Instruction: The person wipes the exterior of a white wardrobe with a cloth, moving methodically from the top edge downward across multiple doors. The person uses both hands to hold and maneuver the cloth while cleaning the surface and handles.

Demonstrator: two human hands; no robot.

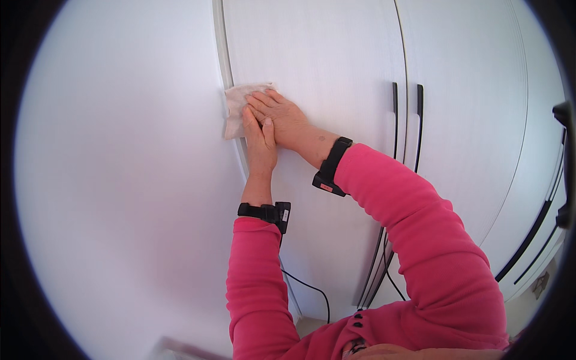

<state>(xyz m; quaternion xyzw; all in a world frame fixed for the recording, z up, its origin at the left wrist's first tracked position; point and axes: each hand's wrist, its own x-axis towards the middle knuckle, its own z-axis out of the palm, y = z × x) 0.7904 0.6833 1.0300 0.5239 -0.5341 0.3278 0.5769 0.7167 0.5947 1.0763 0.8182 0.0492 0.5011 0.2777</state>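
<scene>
A beige cloth (234, 108) lies against a white cabinet door (312, 60), at its left edge beside the pale wall. My right hand (282, 119) rests flat on the cloth with its fingers stretched toward the upper left. Close below it, my left hand (261, 147) points upward, its fingers also extended and touching both the cloth and the right hand. The two hands partly overlap, so some fingertips and the middle of the cloth are hidden. Neither hand is closed around the cloth.
Two long dark handles (419, 120) stand upright on neighbouring doors right of my hands. More dark handles (528, 240) curve along the far right. A thin black cable (312, 287) hangs below my arms. A smooth white wall (120, 150) fills the left side.
</scene>
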